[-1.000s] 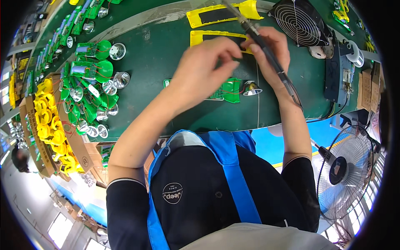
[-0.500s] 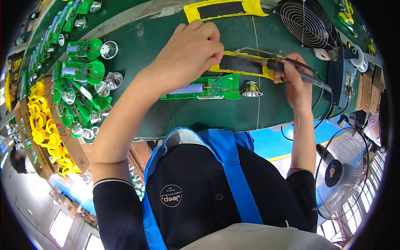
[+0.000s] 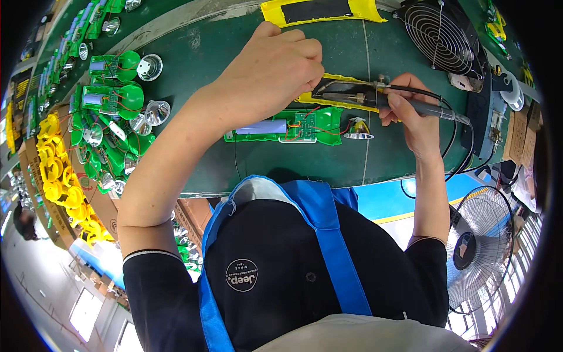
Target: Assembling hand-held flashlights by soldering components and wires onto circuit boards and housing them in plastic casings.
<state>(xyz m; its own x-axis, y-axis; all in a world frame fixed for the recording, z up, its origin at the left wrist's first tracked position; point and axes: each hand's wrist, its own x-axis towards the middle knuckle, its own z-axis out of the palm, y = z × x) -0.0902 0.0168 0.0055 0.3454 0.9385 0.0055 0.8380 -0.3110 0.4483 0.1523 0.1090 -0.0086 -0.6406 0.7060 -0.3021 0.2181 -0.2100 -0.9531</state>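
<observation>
My right hand (image 3: 413, 111) grips a soldering iron (image 3: 434, 110) with a thin metal feed tube and a black cable. The iron's tip points left, over the black panel of a yellow casing (image 3: 358, 106), close to my left fingers. My left hand (image 3: 278, 70) is closed at the casing's left end; its fingertips and anything in them are hidden. Nearer me lies an open green casing (image 3: 329, 117) with a blue battery cell (image 3: 264, 127) and a green circuit board (image 3: 305, 124). Red wires lead from the board to a silver reflector (image 3: 358, 129) on its right.
Another yellow casing (image 3: 358, 10) lies at the far edge. A black box fan (image 3: 440, 38) stands far right, beside a blue-grey device (image 3: 489, 111). Several green assemblies with reflectors (image 3: 157, 112) crowd the left, beside a carton of yellow rings (image 3: 56, 190).
The soldering iron's tip and feed tube have come lower and nearer my left fingers. My left hand stays closed near the casing's end. The whole view has shifted slightly.
</observation>
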